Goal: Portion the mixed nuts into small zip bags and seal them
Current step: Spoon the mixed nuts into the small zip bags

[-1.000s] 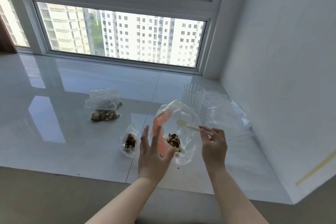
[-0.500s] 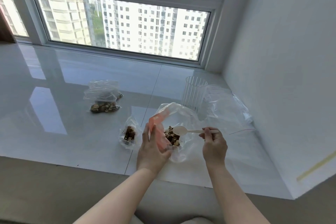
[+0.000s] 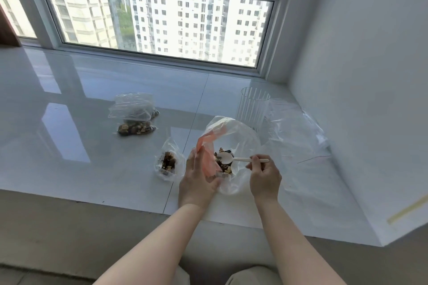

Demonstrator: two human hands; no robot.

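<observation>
A large clear plastic bag (image 3: 243, 136) with an orange strip at its mouth lies open on the white sill, with mixed nuts (image 3: 222, 164) at its bottom. My left hand (image 3: 199, 178) grips the bag's near left edge by the orange strip. A white plastic spoon (image 3: 228, 158) is pinched in my right hand (image 3: 265, 174), its bowl lying over the nuts inside the bag. A small zip bag (image 3: 169, 162) with some nuts stands just left of my left hand. Further back on the left lie other small bags of nuts (image 3: 134, 118).
A ribbed clear plastic cup (image 3: 253, 106) stands behind the big bag. Empty clear zip bags (image 3: 298, 127) lie at the right by the white wall (image 3: 370, 99). The glossy sill (image 3: 69, 146) ends at a front edge near my arms, and a window runs along its back.
The view has tilted down. My left hand closed on the bag's orange edge, and my right hand lowered the spoon into the bag until its bowl lay over the nuts.
</observation>
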